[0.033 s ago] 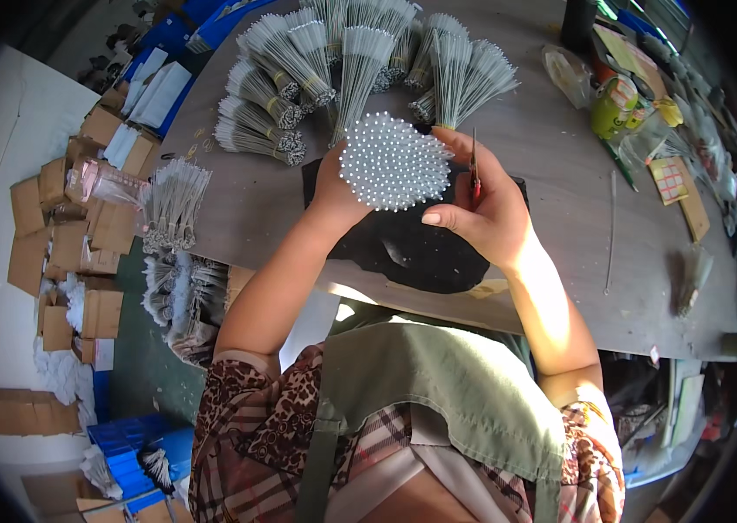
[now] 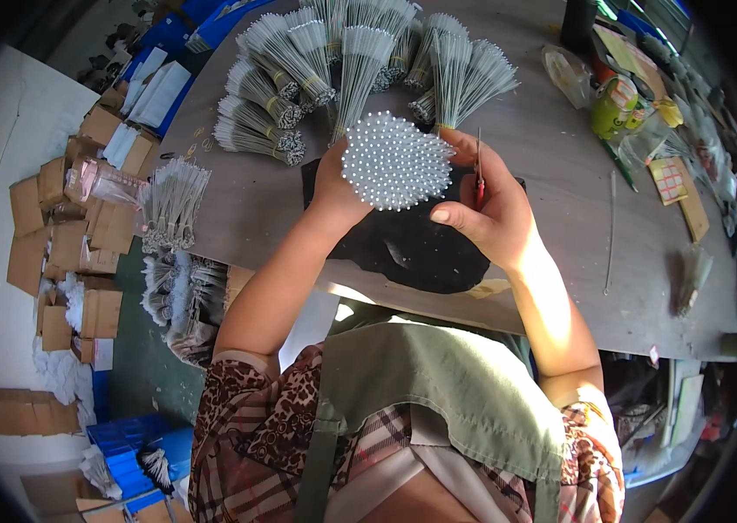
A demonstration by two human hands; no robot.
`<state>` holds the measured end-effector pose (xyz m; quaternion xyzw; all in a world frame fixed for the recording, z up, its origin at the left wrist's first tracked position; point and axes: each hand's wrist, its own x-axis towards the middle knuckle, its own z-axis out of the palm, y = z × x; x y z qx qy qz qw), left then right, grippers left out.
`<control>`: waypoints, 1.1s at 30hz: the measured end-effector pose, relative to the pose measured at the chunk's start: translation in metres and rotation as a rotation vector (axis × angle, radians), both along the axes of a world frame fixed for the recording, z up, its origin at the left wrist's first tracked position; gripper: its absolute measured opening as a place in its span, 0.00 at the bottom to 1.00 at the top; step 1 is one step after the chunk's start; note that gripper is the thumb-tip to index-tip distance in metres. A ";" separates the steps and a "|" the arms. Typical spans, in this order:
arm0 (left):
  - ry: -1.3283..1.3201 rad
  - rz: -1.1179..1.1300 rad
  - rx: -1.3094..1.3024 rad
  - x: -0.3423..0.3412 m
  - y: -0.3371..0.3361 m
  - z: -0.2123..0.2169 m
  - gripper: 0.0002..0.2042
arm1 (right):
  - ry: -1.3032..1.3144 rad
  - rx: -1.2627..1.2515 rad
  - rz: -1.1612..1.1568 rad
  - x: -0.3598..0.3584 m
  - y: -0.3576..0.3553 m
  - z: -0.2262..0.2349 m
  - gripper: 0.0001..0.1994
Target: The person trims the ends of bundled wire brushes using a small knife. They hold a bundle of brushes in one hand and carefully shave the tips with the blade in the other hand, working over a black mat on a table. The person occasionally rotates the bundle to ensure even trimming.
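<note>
My left hand (image 2: 336, 187) is wrapped round a thick bundle of thin wire brushes (image 2: 396, 163), whose white-dotted tips face up towards me. The bundle's lower part is hidden beneath its tips. On the right side of the bundle, my right hand (image 2: 501, 205) curves with the thumb apart from the fingers. Red-handled scissors (image 2: 479, 187) sit in that hand, their narrow blade pointing away from me. Whether the right fingertips touch the bundle is hard to see. Below both hands lies a black cloth (image 2: 421, 253) on the grey table (image 2: 560, 261).
Several tied brush bundles (image 2: 360, 65) stand and lie across the table's far side. More brushes (image 2: 175, 200) rest at its left edge. Bags, a green container (image 2: 612, 109) and a wooden strip (image 2: 692, 213) lie at the right. Cardboard boxes (image 2: 63, 235) are stacked at the left.
My right hand and the scissors have shifted very slightly to the right. The bundle in my left hand has turned or moved a touch the same way.
</note>
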<state>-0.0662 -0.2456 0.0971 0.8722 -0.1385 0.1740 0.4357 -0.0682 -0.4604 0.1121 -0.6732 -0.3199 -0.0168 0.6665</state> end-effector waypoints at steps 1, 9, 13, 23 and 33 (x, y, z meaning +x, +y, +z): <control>0.020 0.022 -0.158 -0.003 -0.001 -0.001 0.15 | 0.064 -0.037 -0.024 -0.003 -0.005 0.003 0.31; -0.281 0.325 0.351 -0.022 -0.003 0.029 0.22 | 0.561 -0.027 0.206 -0.024 -0.039 0.017 0.21; -0.234 0.357 0.417 -0.029 -0.006 0.034 0.26 | 0.755 -0.011 0.400 -0.037 -0.039 0.022 0.21; -0.083 0.259 0.582 -0.036 -0.004 0.050 0.28 | -0.417 -0.682 -0.110 -0.028 -0.047 0.039 0.15; -0.039 0.169 0.738 -0.040 -0.001 0.061 0.22 | -0.573 -0.906 0.000 -0.019 -0.048 0.061 0.15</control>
